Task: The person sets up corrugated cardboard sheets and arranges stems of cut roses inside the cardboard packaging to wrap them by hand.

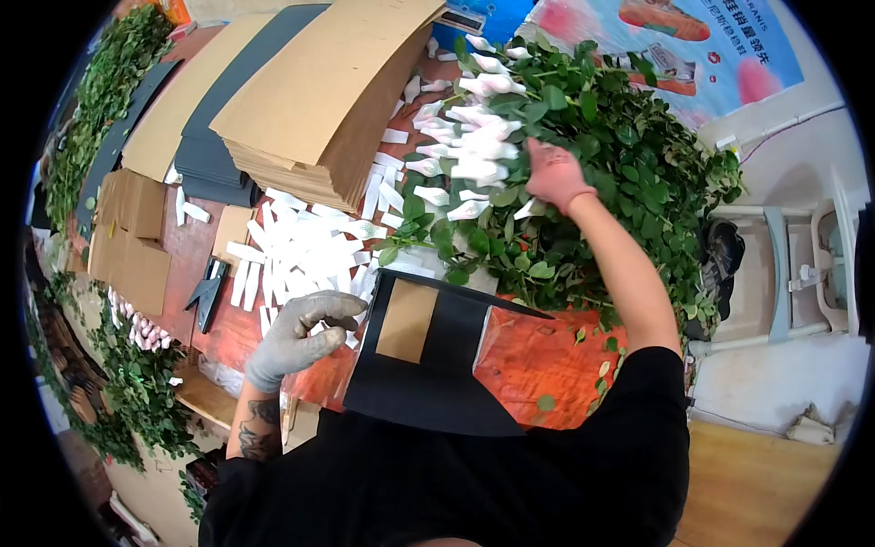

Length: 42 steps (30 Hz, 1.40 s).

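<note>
The right hand (556,173) reaches in among the leafy stems (629,164), just beside the white-wrapped flowers (478,150); whether its fingers close on a stem, I cannot tell. Gripping lightly below the wrapped heads should spare the petals, and lifting slowly should free tangled leaves. The left hand (296,337), loosely curled with a gap at the thumb, shows nothing held, beside the black sheet (410,387).

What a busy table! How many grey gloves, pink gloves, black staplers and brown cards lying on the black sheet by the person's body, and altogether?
Grey glove: 1
Pink glove: 1
Black stapler: 1
Brown card on the black sheet: 1
Total: 4
</note>
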Tool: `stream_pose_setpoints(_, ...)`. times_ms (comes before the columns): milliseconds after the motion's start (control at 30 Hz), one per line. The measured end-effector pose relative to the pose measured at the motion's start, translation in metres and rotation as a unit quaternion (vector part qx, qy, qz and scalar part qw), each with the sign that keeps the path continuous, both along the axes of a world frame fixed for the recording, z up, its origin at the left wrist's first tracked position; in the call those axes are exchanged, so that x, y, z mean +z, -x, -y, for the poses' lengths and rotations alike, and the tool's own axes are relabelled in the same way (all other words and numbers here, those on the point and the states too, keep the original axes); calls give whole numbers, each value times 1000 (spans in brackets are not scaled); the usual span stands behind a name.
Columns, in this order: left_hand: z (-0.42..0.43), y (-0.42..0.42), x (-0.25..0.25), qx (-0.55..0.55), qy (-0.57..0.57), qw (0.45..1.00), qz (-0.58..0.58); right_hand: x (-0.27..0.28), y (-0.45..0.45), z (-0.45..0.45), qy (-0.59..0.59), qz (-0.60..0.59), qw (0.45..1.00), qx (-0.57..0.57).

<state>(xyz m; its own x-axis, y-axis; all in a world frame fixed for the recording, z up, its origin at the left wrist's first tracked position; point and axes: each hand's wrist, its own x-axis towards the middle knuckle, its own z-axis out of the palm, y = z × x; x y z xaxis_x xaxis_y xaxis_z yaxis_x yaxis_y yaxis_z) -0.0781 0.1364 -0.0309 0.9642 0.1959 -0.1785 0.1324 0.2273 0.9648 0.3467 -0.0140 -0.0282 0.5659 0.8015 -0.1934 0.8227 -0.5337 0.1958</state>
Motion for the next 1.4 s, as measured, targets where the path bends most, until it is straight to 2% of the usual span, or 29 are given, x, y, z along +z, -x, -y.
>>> stream_pose_setpoints(100,-6,-4,15,-19,-1,999,31,61,-10,25,-150,-88,984,-26)
stream_pose_setpoints(167,-10,-11,33,-66,6,994,91,85,-35,57,-256,-135,957,-1)
stream_pose_setpoints(200,-13,-16,38,-83,-1,988,127,116,-23,61,-248,-162,954,-40)
stream_pose_setpoints(233,-15,-26,44,-89,-3,987,136,121,-40,74,-280,-163,945,-51)
stream_pose_setpoints(300,-14,-49,61,-169,-177,937,248,136,-59,95,-339,-143,928,-61)
stream_pose_setpoints(333,-5,-58,88,-205,-166,947,185,146,-54,98,-365,-125,918,-91)
stream_pose_setpoints(367,4,-74,95,-210,-171,943,195,150,-63,105,-371,-114,917,-93)
stream_pose_setpoints(433,21,-108,105,-304,-175,910,224,151,-88,112,-381,-139,909,-90)
stream_pose_setpoints(500,50,-151,112,-355,-142,905,184,159,-71,110,-396,-105,905,-112)
stream_pose_setpoints(567,85,-196,116,-346,-81,924,140,152,-86,110,-380,-95,916,-86)
stream_pose_setpoints(600,101,-220,107,-319,-10,941,111,158,-65,108,-416,-80,899,-106)
stream_pose_setpoints(633,115,-245,100,-289,63,952,82,159,-62,110,-416,-81,900,-102)
stream_pose_setpoints(700,131,-292,107,-151,144,978,25,159,-58,116,-428,-74,891,-133)
stream_pose_setpoints(767,128,-327,104,-50,133,987,68,173,-32,116,-418,-113,894,-113)
stream_pose_setpoints(833,132,-346,103,56,200,973,103,176,-32,122,-404,-148,898,-92)
stream_pose_setpoints(867,134,-351,98,65,288,947,129,166,-44,129,-407,-133,900,-79)
stream_pose_setpoints(900,129,-372,76,51,304,935,173,159,-53,133,-409,-119,902,-67)
stream_pose_setpoints(933,126,-369,74,37,321,928,183,160,-57,133,-392,-159,906,-18)
stream_pose_setpoints(967,122,-367,71,22,339,920,194,161,-62,135,-391,-159,906,-16)
stream_pose_setpoints(1000,115,-377,57,-4,352,923,155,166,-59,138,-398,-172,901,-20)
stream_pose_setpoints(1067,111,-374,58,-10,371,916,154,184,-28,139,-434,-189,878,-70)
stream_pose_setpoints(1100,109,-373,59,-19,389,908,153,177,-43,144,-433,-198,877,-62)
stream_pose_setpoints(1133,110,-377,53,-66,331,915,220,170,-57,149,-431,-207,877,-54)
stream_pose_setpoints(1167,108,-375,59,-69,329,916,219,147,-83,157,-451,-178,875,-19)
stream_pose_setpoints(1200,107,-369,69,-100,342,910,212,139,-81,149,-425,-199,883,14)
stream_pose_setpoints(1233,107,-364,76,-131,356,902,204,144,-43,139,-452,-231,862,-1)
stream_pose_setpoints(1300,104,-361,77,-158,343,892,249,124,-54,140,-385,-180,905,15)
stream_pose_setpoints(1367,98,-369,65,-225,419,840,260,111,-50,136,-359,-161,920,-1)
stream_pose_setpoints(1400,97,-371,72,-301,502,781,221,112,-50,134,-348,-139,927,-14)
